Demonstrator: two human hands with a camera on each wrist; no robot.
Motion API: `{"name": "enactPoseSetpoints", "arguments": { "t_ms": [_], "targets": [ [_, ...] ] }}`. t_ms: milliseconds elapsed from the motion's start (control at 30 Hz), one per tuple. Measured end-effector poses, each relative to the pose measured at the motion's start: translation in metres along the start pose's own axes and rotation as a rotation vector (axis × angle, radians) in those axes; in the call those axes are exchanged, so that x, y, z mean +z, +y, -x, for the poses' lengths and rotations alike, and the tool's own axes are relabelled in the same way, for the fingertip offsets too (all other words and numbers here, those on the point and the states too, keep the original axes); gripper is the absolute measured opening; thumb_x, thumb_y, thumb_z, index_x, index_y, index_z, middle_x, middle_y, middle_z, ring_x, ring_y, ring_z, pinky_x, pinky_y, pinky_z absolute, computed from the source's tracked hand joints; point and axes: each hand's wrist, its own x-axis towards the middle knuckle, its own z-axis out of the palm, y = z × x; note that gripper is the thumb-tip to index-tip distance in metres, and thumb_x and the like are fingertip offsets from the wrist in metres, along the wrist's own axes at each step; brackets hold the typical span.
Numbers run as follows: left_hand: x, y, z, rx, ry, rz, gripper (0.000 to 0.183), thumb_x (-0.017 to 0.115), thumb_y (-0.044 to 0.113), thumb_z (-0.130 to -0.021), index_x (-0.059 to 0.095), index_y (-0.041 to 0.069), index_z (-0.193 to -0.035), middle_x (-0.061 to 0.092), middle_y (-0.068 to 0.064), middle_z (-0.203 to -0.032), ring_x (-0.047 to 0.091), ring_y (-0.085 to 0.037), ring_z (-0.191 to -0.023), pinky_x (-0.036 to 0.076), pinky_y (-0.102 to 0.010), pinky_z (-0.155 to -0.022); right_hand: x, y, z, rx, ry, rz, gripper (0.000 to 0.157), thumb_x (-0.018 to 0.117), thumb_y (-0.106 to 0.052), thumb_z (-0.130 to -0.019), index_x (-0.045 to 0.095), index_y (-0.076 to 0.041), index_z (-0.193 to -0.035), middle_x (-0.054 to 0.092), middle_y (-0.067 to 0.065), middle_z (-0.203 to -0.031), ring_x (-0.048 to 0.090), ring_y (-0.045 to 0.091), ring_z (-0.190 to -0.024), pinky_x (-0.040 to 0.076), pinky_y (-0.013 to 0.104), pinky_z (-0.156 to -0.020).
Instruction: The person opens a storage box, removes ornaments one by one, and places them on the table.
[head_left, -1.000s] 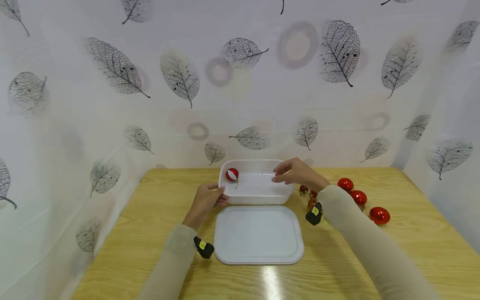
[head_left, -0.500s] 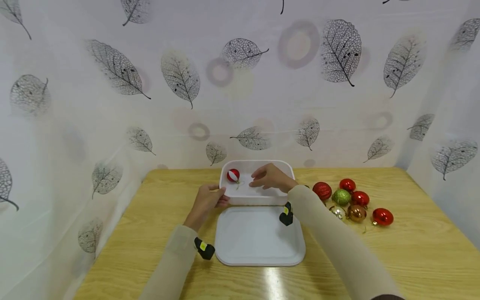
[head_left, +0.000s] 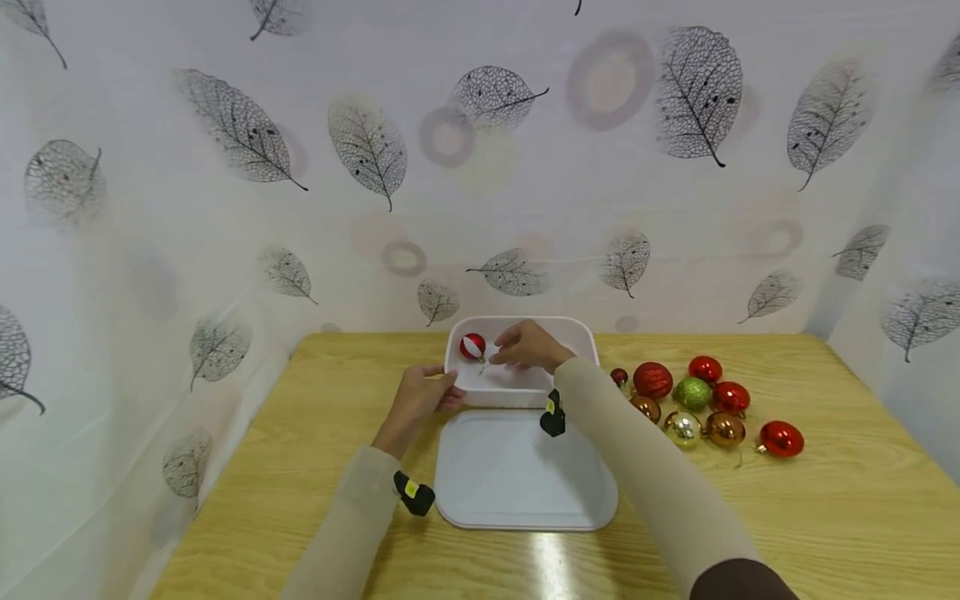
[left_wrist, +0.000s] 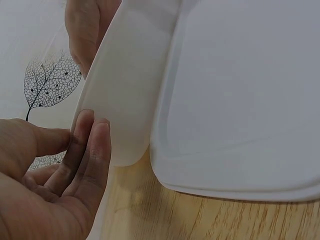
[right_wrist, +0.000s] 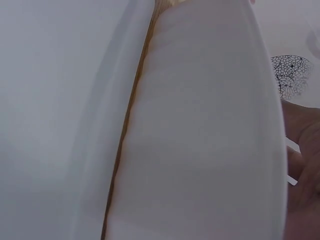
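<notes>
A white plastic box (head_left: 577, 389) stands at the back of the table, its top uncovered. My left hand (head_left: 422, 396) pinches its front left corner; in the left wrist view the thumb and fingers (left_wrist: 97, 150) meet around the rim. Inside the box at the left lies a red and white bauble (head_left: 472, 346) with a thin string. My right hand (head_left: 528, 346) is inside the box just right of that bauble, fingers loosely bent, with nothing visible between them. The box wall (right_wrist: 200, 125) hides part of the right hand in the right wrist view.
A white lid (head_left: 525, 471) lies flat on the table in front of the box. Several baubles in red, green, gold and copper, among them a green bauble (head_left: 692, 393) and a red bauble (head_left: 782, 438), lie to the right. A leaf-patterned curtain stands behind.
My right hand has moved left from over the box's right side to beside the red and white bauble. My left hand keeps its grip on the corner.
</notes>
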Motion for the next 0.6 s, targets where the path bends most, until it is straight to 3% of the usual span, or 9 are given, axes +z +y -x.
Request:
{"name": "enactPoseSetpoints", "arguments": {
  "t_ms": [400, 600],
  "targets": [
    [-0.001, 0.003, 0.002, 0.015, 0.014, -0.003, 0.043, 0.061, 0.011, -0.102, 0.052, -0.013, -0.137, 0.072, -0.016, -0.078, 0.071, -0.017, -0.062, 0.064, -0.031, -0.066, 0.01, -0.003, -0.021, -0.007, 0.051, 0.004, 0.046, 0.08, -0.011, -0.087, 0.064, 0.006, -0.127, 0.07, 0.022, -0.115, 0.07, 0.034, -0.096, 0.061, 0.041, -0.084],
    [0.0, 0.003, 0.002, 0.008, 0.004, 0.006, 0.043, 0.061, 0.01, -0.102, 0.051, -0.013, -0.138, 0.072, -0.015, -0.077, 0.071, -0.017, -0.062, 0.064, -0.03, -0.064, 0.021, -0.001, -0.028, -0.039, 0.061, 0.008, 0.039, 0.082, -0.011, -0.085, 0.069, 0.004, -0.118, 0.073, 0.015, -0.1, 0.067, 0.023, -0.077, 0.06, 0.033, -0.068]
  ]
}}
